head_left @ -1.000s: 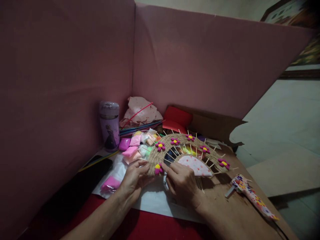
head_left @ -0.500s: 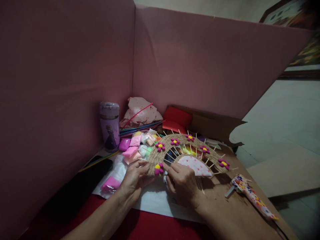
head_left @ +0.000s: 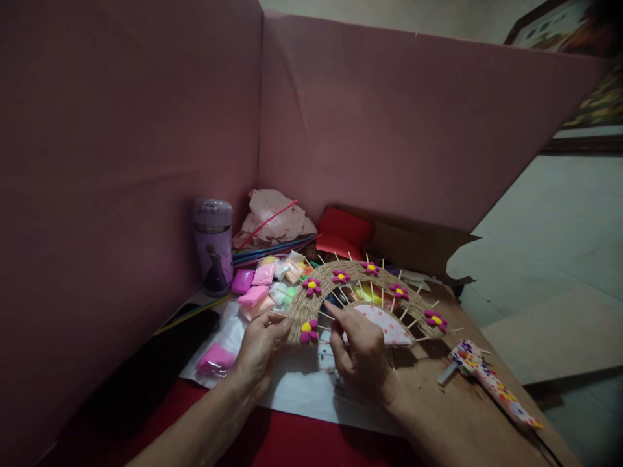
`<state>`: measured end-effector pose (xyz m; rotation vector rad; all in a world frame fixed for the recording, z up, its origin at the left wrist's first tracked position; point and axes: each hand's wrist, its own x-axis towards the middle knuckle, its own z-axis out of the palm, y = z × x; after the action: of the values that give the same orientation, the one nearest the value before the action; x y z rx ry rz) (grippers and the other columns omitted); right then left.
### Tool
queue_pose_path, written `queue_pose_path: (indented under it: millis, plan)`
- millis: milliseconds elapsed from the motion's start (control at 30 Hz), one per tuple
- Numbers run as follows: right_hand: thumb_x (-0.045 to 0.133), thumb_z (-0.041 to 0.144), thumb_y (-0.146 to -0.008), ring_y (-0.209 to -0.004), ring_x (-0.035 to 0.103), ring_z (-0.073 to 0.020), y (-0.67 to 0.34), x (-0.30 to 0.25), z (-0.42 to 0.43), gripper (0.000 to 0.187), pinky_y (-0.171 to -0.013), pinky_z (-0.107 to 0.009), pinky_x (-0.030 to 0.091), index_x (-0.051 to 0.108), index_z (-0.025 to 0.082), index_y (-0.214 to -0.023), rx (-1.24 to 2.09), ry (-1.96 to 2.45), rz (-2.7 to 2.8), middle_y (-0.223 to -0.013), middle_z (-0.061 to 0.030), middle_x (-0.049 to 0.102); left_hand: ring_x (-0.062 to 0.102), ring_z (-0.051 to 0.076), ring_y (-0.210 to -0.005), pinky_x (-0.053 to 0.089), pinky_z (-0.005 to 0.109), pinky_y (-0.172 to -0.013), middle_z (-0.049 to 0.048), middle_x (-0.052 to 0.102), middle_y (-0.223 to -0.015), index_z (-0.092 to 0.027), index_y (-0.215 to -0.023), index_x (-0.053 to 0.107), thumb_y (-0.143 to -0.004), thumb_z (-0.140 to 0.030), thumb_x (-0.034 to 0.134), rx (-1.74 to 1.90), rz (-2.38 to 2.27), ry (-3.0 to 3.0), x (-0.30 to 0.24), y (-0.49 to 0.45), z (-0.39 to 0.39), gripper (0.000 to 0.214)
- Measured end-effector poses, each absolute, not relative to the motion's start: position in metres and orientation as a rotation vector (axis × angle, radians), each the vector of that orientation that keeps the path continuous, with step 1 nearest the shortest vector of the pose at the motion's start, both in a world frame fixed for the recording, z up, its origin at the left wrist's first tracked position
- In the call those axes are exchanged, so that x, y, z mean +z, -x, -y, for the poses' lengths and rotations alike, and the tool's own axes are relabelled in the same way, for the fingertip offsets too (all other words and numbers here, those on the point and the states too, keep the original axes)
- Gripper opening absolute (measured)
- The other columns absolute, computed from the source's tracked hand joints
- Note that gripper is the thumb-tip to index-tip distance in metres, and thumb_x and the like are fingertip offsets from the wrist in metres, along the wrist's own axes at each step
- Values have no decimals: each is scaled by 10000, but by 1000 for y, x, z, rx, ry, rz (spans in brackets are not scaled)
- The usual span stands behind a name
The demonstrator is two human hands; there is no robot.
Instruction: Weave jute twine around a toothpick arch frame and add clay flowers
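Observation:
A half-round fan (head_left: 321, 295) of woven twine on thin wooden sticks stands tilted in front of me. Magenta clay flowers with yellow centres, such as the lower-left flower (head_left: 309, 330), dot its twine band. Its inner half-circle (head_left: 384, 322) is white cloth with pink dots. My left hand (head_left: 265, 340) pinches the fan's left end between thumb and fingers. Over the gap beside the cloth is my right hand (head_left: 360, 344), its index finger stretched toward the band's inner edge and its thumb apart. I see nothing held in it.
Behind the fan lie small clay packets (head_left: 253, 295), a pink bag (head_left: 275, 217) and red sheets (head_left: 345, 230). A purple tumbler (head_left: 214, 246) stands at left. A decorated glue gun (head_left: 491, 383) lies on cardboard at right. Pink panels (head_left: 389, 123) wall the back and left.
My right hand has moved from the lower-left flower up and slightly right, its fingers spreading apart. My left hand keeps its grip on the fan's end.

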<state>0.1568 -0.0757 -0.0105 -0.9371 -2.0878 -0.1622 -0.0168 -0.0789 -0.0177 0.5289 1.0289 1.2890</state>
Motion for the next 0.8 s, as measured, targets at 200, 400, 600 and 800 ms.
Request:
queue_pose_path:
  millis: [200,400,600,800]
  plan:
    - [424,64,-812,-985,543,-221,-151,-9,74,442,-816,-408,495,448,199,-1232,94,884,1904,-1074,-107,539,580,130,-657,443,209,-517,19,580,-783,-145,-922,521,-595,-201,719,1495,-1205,-621,-27,20,74,386]
    - [529,135,-837,-833,642,-164,-151,-24,73,406,-738,-331,553,427,211,-1223,348,901,1764,-1021,-82,620,543,178,-946,429,296,-860,44,560,-1000,-200,-990,519,-683,-214,674,1727,-1467,-983,-23,23,77,344]
    - [534,124,-821,-688,640,-140,-150,-24,76,390,-636,-272,546,453,209,-1193,298,906,1831,-807,-14,630,502,212,-1012,350,299,-936,43,591,-993,-246,-884,637,-734,-163,637,1880,-1373,-1566,-2,14,103,171]
    - [466,72,-789,-772,643,-173,-147,-22,82,513,-699,-303,549,379,190,-1280,133,829,2046,-888,-56,646,540,208,-796,403,294,-760,72,636,-822,-229,-839,713,-715,-170,659,1468,-989,-1662,-5,6,109,147]
